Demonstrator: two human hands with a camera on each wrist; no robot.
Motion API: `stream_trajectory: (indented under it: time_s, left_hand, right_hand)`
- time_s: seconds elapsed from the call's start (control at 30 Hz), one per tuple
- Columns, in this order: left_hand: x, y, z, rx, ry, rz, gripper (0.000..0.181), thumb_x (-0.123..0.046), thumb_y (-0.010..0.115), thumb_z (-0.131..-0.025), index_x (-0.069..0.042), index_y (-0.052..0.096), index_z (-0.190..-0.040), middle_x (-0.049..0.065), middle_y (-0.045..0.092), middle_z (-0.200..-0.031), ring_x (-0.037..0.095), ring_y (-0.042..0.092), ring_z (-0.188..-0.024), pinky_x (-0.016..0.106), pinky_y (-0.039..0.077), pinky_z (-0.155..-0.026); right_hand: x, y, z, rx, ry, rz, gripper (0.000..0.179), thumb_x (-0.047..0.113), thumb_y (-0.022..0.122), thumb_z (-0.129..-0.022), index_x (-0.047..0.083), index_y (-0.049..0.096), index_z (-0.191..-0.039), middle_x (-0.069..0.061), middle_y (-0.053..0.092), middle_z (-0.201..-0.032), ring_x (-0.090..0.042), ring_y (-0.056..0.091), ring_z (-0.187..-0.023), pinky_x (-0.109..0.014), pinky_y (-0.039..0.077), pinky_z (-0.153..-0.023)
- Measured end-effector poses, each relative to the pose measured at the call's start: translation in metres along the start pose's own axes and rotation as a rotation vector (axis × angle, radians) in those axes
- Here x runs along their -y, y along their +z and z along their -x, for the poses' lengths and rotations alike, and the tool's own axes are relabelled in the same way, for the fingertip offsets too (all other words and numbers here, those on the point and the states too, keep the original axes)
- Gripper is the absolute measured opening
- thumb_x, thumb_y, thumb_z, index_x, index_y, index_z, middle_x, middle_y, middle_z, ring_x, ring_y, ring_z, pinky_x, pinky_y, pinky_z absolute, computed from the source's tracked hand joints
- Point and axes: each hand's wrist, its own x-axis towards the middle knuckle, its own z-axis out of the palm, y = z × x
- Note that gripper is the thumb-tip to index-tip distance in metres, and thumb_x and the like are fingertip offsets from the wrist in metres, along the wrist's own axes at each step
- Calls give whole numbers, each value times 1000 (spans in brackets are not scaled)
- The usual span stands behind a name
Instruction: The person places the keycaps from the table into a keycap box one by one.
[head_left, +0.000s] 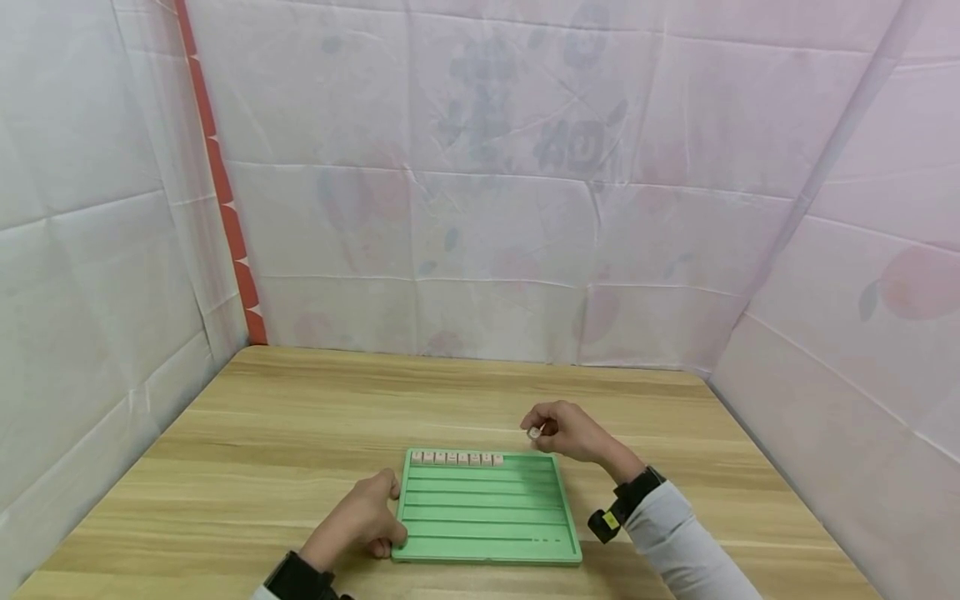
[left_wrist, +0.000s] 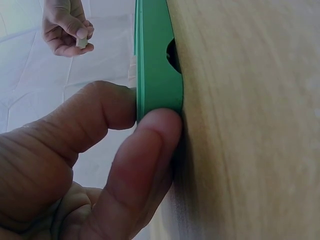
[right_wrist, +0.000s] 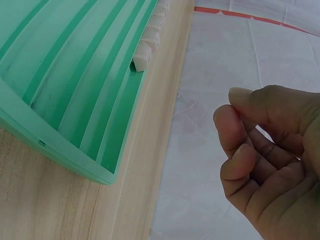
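A green tray (head_left: pixel 483 508) with raised ridges lies flat on the table. Along its far groove stands a row of several small pale tiles (head_left: pixel 456 458) with printed marks, also visible in the right wrist view as white tiles (right_wrist: pixel 143 55). My left hand (head_left: pixel 362 512) grips the tray's left side, with thumb and finger against the green edge (left_wrist: pixel 157 65). Just beyond the far right corner of the tray, my right hand (head_left: pixel 573 432) is raised and pinches a small pale tile (head_left: pixel 534 432). In the right wrist view the fingertips hide that tile.
The wood-grain table (head_left: pixel 300 417) extends around the tray on all sides. Pale patterned sheets (head_left: pixel 487 250) enclose its back and sides, with a red strip (head_left: pixel 221 179) down the back left corner. Black straps with small devices (head_left: pixel 626 504) are on both wrists.
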Motion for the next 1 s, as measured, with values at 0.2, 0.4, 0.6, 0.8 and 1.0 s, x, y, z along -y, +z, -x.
stream_trajectory:
  time_s: [0.2,0.4,0.6,0.8,1.0]
  left_hand:
    - [0,-1,2,1,-10,4,45,12,71,-64,0,42,-95,14,55,-67,15,54,-44,25,45,-41]
    - [1,-1,1,-1,-21,3,45,11,70,-63,-1,42,-96,14,55,-67,14,54,-44,24,45,-40]
    - [2,-2,1,-1,-24,2,45,11,71,-64,-1,42,-95,14,54,-68,15,54,-44,24,45,-40]
    - [3,-2,1,-5,-13,-4,45,11,71,-64,-1,41,-95,14,55,-66,14,54,-43,25,45,-40]
    - [4,-2,2,-4,-5,-4,45,11,71,-64,-1,41,-95,14,56,-64,14,54,-43,25,45,-40]
  right_hand:
    - [-7,1,0,-14,11,2,16,-7,61,-82,-4,65,-98,-7,62,-83,-12,55,-66,-25,47,-57]
    - [-6,5,-1,-29,11,28,21,-6,60,-84,-7,65,-104,-11,64,-84,-8,51,-60,-24,45,-55]
    - [-7,6,-2,-80,35,19,23,-5,63,-82,-8,63,-104,-3,61,-82,-11,55,-68,-26,48,-59]
    - [-6,7,-2,-118,79,5,19,-6,65,-79,-6,67,-98,-1,62,-80,-15,57,-69,-26,49,-58]
    - [-7,8,-4,-153,120,29,18,-5,68,-78,-6,67,-95,-2,61,-79,-16,55,-68,-27,48,-57]
